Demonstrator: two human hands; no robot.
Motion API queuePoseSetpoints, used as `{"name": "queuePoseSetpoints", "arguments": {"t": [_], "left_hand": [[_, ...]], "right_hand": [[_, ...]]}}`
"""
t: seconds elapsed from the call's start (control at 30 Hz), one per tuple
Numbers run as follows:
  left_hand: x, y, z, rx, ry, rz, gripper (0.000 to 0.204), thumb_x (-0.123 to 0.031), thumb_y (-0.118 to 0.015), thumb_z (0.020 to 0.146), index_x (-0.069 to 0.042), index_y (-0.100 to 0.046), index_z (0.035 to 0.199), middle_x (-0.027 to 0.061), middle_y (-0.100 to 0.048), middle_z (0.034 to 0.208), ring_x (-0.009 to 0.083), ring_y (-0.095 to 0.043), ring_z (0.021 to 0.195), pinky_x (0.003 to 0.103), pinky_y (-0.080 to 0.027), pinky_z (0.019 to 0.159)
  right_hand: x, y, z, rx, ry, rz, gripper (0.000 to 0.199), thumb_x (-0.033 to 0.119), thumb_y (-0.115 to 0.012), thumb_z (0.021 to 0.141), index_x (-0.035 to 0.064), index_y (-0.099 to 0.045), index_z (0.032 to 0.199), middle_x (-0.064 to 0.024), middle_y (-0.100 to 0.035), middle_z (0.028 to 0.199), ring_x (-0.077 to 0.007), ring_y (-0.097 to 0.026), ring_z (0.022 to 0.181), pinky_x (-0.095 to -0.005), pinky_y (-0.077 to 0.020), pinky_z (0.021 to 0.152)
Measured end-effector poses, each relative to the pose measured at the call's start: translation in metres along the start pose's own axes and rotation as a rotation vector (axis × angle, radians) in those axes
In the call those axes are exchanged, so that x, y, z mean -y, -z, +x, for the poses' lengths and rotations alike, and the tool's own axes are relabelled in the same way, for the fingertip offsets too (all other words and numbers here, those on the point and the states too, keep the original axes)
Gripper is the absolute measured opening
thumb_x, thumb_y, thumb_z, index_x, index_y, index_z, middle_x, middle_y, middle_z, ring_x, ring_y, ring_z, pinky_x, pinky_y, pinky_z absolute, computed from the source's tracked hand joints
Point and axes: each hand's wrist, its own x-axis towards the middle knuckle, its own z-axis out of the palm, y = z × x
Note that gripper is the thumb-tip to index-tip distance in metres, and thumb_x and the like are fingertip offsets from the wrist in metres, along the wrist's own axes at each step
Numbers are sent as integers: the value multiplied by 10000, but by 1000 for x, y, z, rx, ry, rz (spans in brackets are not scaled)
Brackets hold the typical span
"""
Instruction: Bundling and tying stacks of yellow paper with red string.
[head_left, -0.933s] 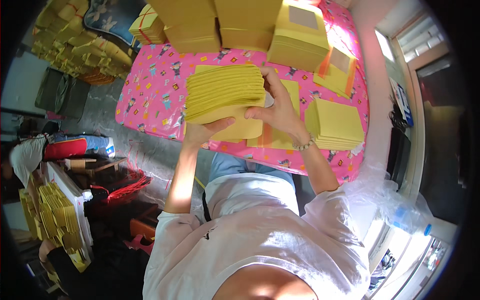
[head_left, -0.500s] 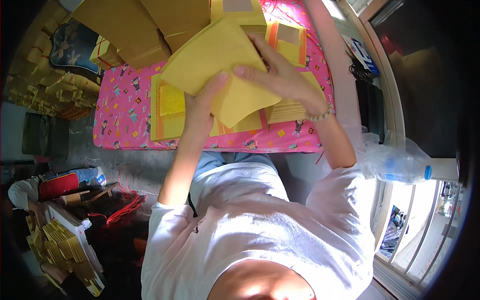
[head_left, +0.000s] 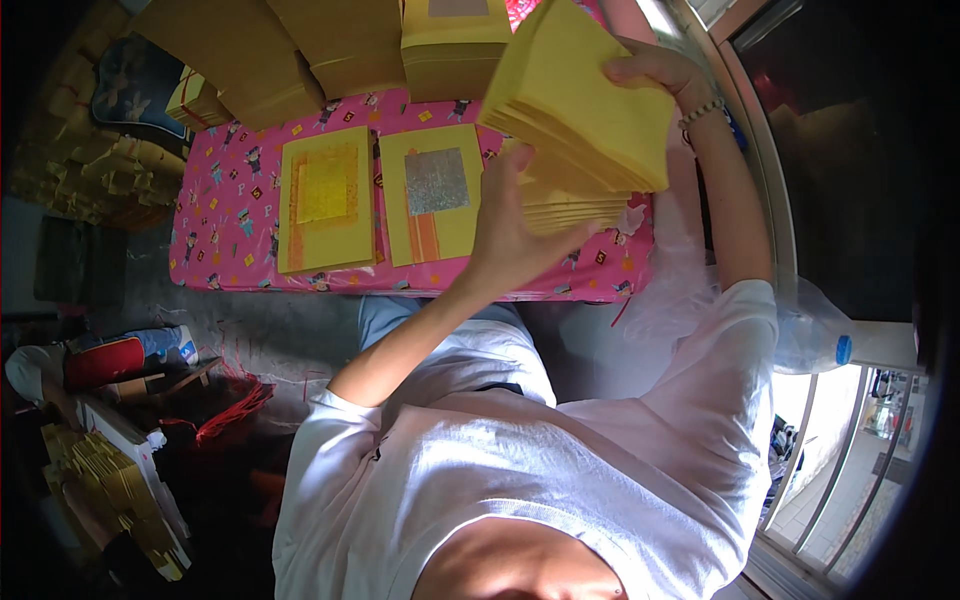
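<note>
A low table under a pink patterned cloth fills the upper middle of the view, its near edge running just ahead of the seated person's knees. Along its far edge sit tall blocks of tan paper bundles, packed side by side with hardly a gap. The middle of the cloth carries two flat yellow piles: one topped with a gold foil square, the other with a silver foil square, a narrow strip of pink between them and a little bare cloth at the left end. Over the table's right end, lifted off the surface, is a thick stack of yellow paper sheets, tilted and fanned at its lower edges. The left hand presses up against the stack's near side, fingers spread; the right hand grips its far upper corner.
</note>
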Motion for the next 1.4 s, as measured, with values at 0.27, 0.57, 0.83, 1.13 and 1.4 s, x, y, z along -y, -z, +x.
{"name": "queuePoseSetpoints", "arguments": {"t": [0.27,0.57,0.83,1.13,1.4], "left_hand": [[35,-36,-31,378,-257,851,900,-299,-731,697,58,-267,1380,206,-335,1383,367,-299,1287,461,-255,1060],[66,-60,-57,407,-211,1183,821,-357,-662,735,65,-324,1353,204,-377,1339,342,-345,1257,442,-229,1086],[77,-63,-64,426,-217,1207,750,-329,-623,755,58,-358,1340,182,-416,1301,324,-368,1235,434,-250,1072],[80,-64,-67,397,-234,1211,661,-237,-564,777,46,-367,1341,172,-423,1305,313,-380,1231,431,-258,1072],[80,-64,-69,360,-225,1222,535,-181,-490,817,15,-429,1311,127,-469,1259,271,-407,1200,398,-260,1074]], "right_hand": [[-28,35,14,116,-171,-89,711,337,-756,751,9,-450,1302,-51,-600,1127,-104,-588,974,-252,-491,823],[-44,7,45,326,-422,-204,837,307,-823,658,-33,-431,1315,-110,-563,1198,-171,-551,1061,-284,-446,906],[-69,-2,53,299,-480,-255,866,339,-825,653,-47,-423,1316,-121,-534,1241,-181,-518,1115,-289,-420,944],[-72,-5,55,301,-505,-345,861,366,-815,664,-42,-429,1317,-121,-531,1247,-184,-513,1122,-287,-415,949],[-62,-14,61,313,-458,-454,752,305,-809,678,-40,-492,1266,-112,-588,1160,-152,-557,1029,-271,-442,895]]}}
